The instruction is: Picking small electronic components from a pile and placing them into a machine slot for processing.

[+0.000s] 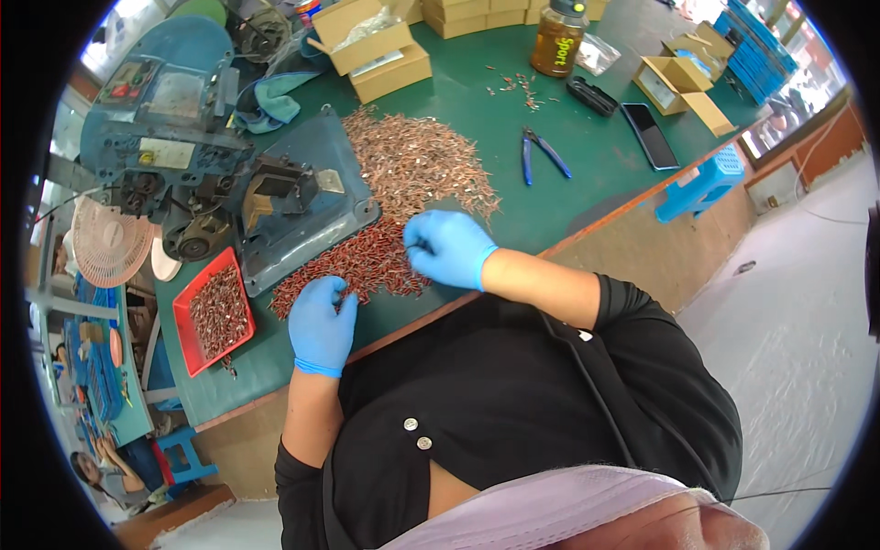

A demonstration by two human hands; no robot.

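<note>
Both my hands wear blue gloves. My left hand (322,323) rests on the green table (587,156) at the near end of a heap of small red-brown metal parts (353,266), its fingertips pinched on a few of them. My right hand (449,247) lies on the same heap further right, fingers curled into the parts. A larger pile of copper-coloured parts (417,160) spreads just beyond my right hand.
A blue press machine (183,137) on a blue base plate stands at the left. A red tray (213,316) of parts sits by the table's near edge. Blue-handled pliers (543,153), a phone (650,135), a jar (558,38) and cardboard boxes (376,50) lie further back. Another person sits at lower left.
</note>
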